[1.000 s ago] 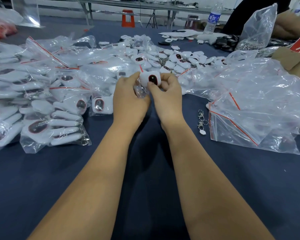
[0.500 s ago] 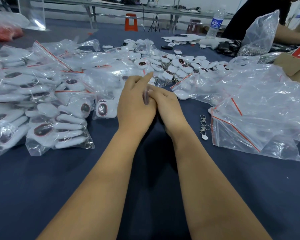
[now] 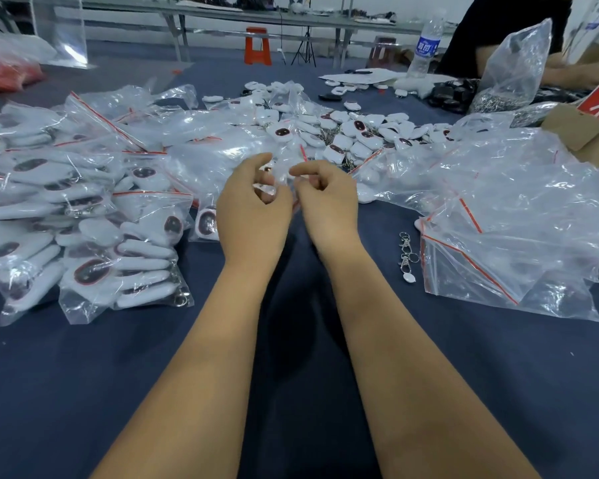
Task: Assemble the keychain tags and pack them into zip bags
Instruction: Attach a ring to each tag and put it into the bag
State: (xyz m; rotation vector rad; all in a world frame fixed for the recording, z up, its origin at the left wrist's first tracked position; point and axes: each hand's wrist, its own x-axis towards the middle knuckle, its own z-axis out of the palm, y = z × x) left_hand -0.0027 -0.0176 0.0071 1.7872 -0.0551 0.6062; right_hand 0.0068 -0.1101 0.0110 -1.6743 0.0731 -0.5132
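The curled fingers (image 3: 300, 172) of the right hand (image 3: 325, 198) and of the left hand (image 3: 253, 209) pinch a small clear zip bag (image 3: 280, 174) between them, above the blue table (image 3: 83, 368). Whether a tag is inside, I cannot tell. Packed bags (image 3: 118, 274) lie left, loose keychain tags (image 3: 357, 133) behind, and metal clasps (image 3: 407, 252) at the right.

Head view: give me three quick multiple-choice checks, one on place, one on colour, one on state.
1. Where do the loose metal clasps lie?
A. beside the right forearm, next to the empty zip bags
B. on the packed bags at the left
C. by the water bottle

2. What colour is the seal strip on the zip bags?
A. blue
B. red
C. green

3. What are the hands doing?
A. resting flat on the table
B. lifting a box
C. both pinching a small clear bag

Key: 1 A, the clasps lie on the blue cloth by the bag pile. 2 B, red lines run across the bags. 3 C, left hand and right hand curl on plastic.
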